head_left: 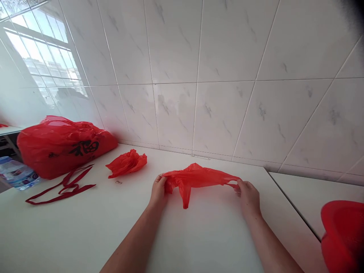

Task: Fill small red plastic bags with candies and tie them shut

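Head: left fingers [159, 181] and right fingers [242, 185] pinch a red bag [199, 178], hiding its ends

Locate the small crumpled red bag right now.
In the head view, the crumpled bag lies left of centre on the white table, between the bulging red bag and the stretched red bag held by the left hand and right hand.

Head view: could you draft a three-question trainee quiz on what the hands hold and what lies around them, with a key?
1. True or false: the left hand and the right hand hold the same stretched red bag.
2. Which lies nearest the left hand: (a) the bottle, (b) the crumpled red bag, (c) the red ribbon?
3. What colour is the printing on the bulky red bag?

Key: 1 true; 2 b; 3 black.
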A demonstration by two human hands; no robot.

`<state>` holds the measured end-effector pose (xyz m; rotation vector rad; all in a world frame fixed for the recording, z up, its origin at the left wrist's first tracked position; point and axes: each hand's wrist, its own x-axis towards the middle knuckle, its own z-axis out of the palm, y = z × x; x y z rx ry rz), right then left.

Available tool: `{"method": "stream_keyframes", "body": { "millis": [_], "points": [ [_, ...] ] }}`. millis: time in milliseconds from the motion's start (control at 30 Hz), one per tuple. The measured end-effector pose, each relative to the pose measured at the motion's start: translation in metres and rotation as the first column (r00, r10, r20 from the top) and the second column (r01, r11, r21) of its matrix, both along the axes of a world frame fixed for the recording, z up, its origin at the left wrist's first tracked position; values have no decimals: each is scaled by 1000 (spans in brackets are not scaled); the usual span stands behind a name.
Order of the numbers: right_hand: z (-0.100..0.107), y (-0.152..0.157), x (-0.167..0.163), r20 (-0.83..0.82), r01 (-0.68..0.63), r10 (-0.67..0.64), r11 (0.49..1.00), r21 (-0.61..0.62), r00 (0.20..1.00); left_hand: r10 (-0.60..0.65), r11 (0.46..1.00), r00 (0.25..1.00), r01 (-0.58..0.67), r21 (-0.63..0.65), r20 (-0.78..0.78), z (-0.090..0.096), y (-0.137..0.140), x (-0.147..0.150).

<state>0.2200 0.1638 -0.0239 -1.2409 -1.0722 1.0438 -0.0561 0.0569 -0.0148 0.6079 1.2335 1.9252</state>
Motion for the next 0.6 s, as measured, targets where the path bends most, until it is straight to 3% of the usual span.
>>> {"method": "stream_keyframes", "body": {
  "millis": [167,333,400,467,533,600],
  "points": [
    [-2,7,9,-192,2,-9,999,-40,981,165,981,961,-184,-68,-222,-3,-4,-7],
    [-1,10,9,-401,-116,80,991,-65,913,354,905,786,-424,-25,-507,8,-10,3],
    [0,9,6,-462,-177,122,981,-76,878,321,920,714,-390,28,-622,13,-14,15],
    [2,6,2,-515,-228,154,970,-84,843,221,959,662,-280,37,-716,14,-15,31],
    [5,1,-2,-560,-278,183,957,-89,808,73,985,620,-166,-40,-781,11,-12,48],
    [9,-4,-7,-592,-341,223,935,-94,774,-40,978,578,-144,-150,-815,4,-5,59]
  ]
}}
